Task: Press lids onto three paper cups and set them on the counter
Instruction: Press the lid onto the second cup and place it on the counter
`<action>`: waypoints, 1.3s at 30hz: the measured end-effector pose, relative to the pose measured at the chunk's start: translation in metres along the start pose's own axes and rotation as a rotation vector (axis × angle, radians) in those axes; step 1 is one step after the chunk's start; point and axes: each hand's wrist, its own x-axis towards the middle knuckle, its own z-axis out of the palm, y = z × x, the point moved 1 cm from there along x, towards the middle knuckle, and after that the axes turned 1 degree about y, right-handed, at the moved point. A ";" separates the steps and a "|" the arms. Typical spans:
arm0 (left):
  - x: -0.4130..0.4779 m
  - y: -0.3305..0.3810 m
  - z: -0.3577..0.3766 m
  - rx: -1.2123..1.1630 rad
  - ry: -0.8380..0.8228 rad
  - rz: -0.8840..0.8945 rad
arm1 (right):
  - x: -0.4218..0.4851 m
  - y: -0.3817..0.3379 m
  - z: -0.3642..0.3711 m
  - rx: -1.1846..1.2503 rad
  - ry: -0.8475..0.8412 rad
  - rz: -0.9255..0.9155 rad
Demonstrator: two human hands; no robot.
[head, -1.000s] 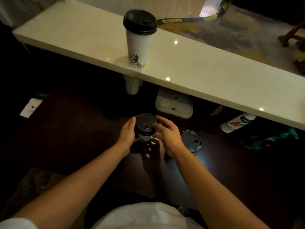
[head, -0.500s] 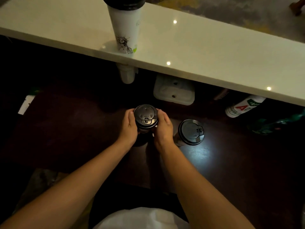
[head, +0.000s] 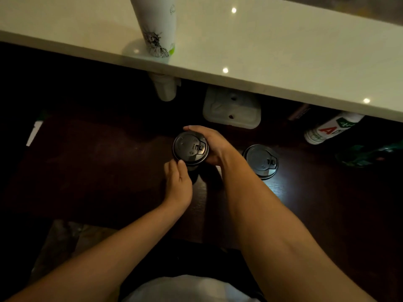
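Black lid (head: 190,148) sits on a cup (head: 192,168) whose wall barely shows beneath it. The lid's raised markings beside the sip tab are too small to read. The right hand (head: 214,144) grips the lid, its fingers curling round the far and right rim. The left hand (head: 177,184) lies with fairly straight fingers, its fingertips (head: 173,165) touching the near rim, wrapped round nothing. So the lid lies between the two hands, more inside the right one.

This cup is below the counter (head: 272,57), a little nearer the person than its front edge, over a dark tabletop (head: 104,171). A second lidded cup (head: 260,160) stands on that tabletop, also below the counter's front edge. On the counter, close to that edge, stands a third cup (head: 158,29), white with a dark line drawing and a green patch near its base. No words on it can be read, and its top is cut off.

Half under the counter's edge lie a white tray (head: 232,109), a white tub (head: 164,89) and a tipped bottle (head: 331,129). The bottle has a large red "A" on white beside a green patch; the rest is illegible.
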 end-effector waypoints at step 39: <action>0.041 0.000 -0.029 -0.509 0.054 -0.393 | -0.034 0.068 0.018 0.028 0.255 -0.299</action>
